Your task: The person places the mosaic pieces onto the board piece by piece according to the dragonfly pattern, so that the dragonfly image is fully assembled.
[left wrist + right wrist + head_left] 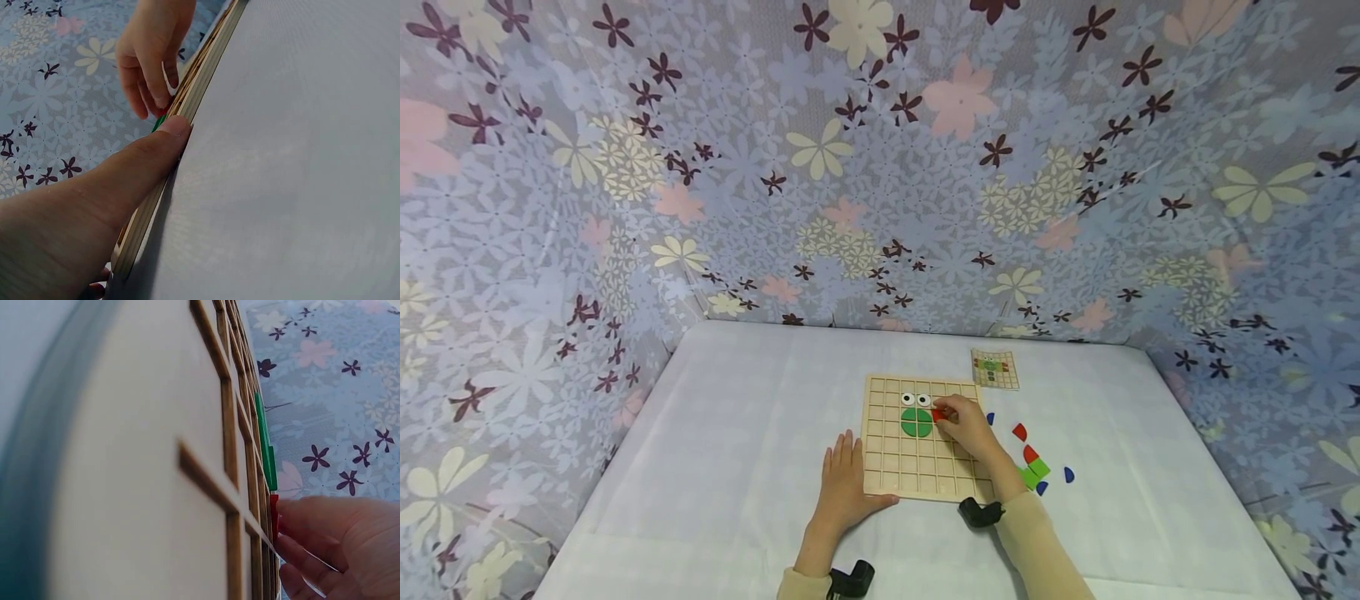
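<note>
A square wooden grid board lies on the white cloth. My right hand pinches a small red piece over the board, just right of a green disc made of quarter pieces. In the right wrist view the red piece sits at or against the grid beside the green pieces; whether it lies fully in a cell is hidden. Two white eye pieces are above the disc. My left hand spans the board's lower left corner, fingers straight along the left side, thumb against the front edge.
A pattern card lies behind the board's right corner. To the right are loose red pieces, light green squares and blue half-rounds, some partly behind the right forearm. Flowered fabric walls stand around the table's sides and back.
</note>
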`<state>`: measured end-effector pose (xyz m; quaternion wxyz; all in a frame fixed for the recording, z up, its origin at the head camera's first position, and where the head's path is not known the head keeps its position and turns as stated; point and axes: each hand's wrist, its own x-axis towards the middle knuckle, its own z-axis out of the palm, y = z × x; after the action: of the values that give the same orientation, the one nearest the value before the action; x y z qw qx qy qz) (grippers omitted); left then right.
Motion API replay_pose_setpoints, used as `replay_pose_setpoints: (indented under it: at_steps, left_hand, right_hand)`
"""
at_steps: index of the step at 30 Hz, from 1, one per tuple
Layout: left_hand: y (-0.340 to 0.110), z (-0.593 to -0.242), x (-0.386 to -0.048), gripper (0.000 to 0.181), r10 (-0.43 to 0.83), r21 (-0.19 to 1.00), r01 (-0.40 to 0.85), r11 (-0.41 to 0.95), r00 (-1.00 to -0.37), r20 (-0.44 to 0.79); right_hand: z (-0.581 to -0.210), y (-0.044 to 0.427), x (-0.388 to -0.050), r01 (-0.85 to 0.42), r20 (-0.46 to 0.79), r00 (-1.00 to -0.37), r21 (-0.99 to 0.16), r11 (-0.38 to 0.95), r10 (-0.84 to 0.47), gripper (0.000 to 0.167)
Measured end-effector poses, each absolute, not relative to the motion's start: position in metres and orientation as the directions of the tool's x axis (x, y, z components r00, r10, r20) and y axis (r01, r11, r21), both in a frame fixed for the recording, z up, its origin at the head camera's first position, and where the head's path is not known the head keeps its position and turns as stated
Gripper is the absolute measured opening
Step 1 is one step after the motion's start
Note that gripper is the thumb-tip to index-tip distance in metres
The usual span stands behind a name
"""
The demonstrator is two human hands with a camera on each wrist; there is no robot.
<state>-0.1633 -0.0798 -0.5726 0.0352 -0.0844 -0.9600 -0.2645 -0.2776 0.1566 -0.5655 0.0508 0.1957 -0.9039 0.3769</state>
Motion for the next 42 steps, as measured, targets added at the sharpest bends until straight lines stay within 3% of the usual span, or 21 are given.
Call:
replay_pose_setpoints:
  at_steps: [6,14,27,42]
  left_hand:
    - [-0.079,-0.576,-0.166,0.113,0.143,0.497,0.186,0.848,-0.982,0.123]
    - [-0.078,-0.577,-0.167,0.113,0.141,0.509,0.182,0.841,-0.983,0.120]
    - [-0.076,-0.576,-0.168,0.114,0.150,0.506,0.191,0.841,-0.981,0.120]
    - [-0.077,-0.576,-0.166,0.112,0.133,0.535,0.180,0.825,-0.983,0.125]
  right_hand:
    - [-0.564,0.156,-0.280,-0.461,0.288,-0.887,-0.607,0.647,-0.362,0.027]
    - [-0.564,0.158,-0.280,-0.437,0.253,-0.899,-0.574,0.693,-0.357,0.013]
    - [-0.551,0.173,-0.271,-0.372,0.253,-0.927,-0.729,0.574,-0.278,0.023]
    - [-0.552,0.245,-0.259,-0.282,0.288,-0.951,-0.662,0.694,-0.112,0.029]
